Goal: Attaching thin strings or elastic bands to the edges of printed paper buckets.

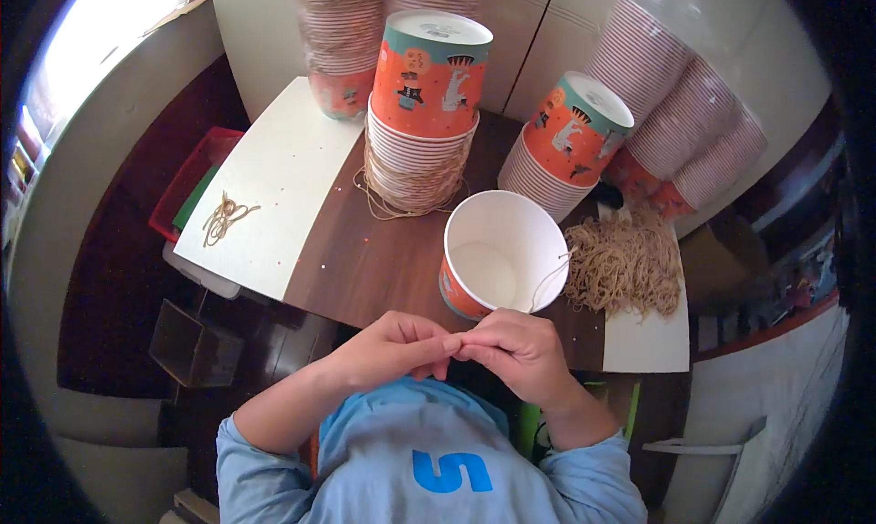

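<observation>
Just in front of my body, my left hand (409,342) and my right hand (518,352) meet with fingertips pinched together. A thin tan cord (552,273) passes through the right side of a paper bucket (464,289) and runs down its white inside to my right hand. What lies between my left fingertips is too small to make out. The bucket is orange and teal outside and stands mouth up, tilted toward me, right beyond my hands. A heap of loose tan cords (625,267) lies to its right.
Behind the bucket stand two upside-down stacks of printed buckets, a taller stack (427,86) ringed with cord loops and a shorter stack (568,141). Plastic-wrapped stacks (680,114) lean at the back right. A small cord bundle (226,217) lies on the left white panel; a red crate (196,173) sits beyond.
</observation>
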Demonstrator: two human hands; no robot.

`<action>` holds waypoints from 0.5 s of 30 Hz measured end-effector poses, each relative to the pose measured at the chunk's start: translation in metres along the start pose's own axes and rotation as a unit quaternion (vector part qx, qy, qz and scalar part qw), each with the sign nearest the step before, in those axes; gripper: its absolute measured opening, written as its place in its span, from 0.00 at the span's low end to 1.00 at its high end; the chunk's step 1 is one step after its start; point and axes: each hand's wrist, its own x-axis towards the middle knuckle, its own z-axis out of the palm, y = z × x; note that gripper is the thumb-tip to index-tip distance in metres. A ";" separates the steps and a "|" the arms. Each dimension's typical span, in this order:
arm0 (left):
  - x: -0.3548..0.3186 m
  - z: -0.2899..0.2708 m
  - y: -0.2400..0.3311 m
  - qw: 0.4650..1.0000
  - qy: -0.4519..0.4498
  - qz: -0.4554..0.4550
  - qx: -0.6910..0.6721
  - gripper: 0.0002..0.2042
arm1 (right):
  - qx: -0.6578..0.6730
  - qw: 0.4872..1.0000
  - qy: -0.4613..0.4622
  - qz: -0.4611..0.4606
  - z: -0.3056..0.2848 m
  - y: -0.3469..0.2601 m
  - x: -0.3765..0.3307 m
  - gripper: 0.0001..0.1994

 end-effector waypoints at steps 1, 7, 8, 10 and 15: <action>0.000 0.001 -0.002 1.000 -0.004 0.012 -0.012 0.12 | 0.000 1.000 -0.001 0.000 0.000 0.001 -0.001 0.08; 0.000 0.001 -0.013 0.997 0.016 0.006 -0.072 0.08 | 0.052 0.998 -0.028 0.023 0.004 0.001 -0.007 0.11; 0.000 0.001 -0.014 0.997 0.015 0.006 -0.072 0.08 | 0.049 0.998 -0.033 0.025 0.005 0.001 -0.009 0.13; -0.001 0.002 -0.016 0.995 0.027 0.008 -0.091 0.07 | 0.045 0.998 -0.038 0.028 0.007 0.000 -0.010 0.14; -0.005 0.001 -0.017 0.996 0.033 0.032 -0.074 0.06 | 0.174 0.966 -0.017 0.189 0.009 -0.006 -0.015 0.15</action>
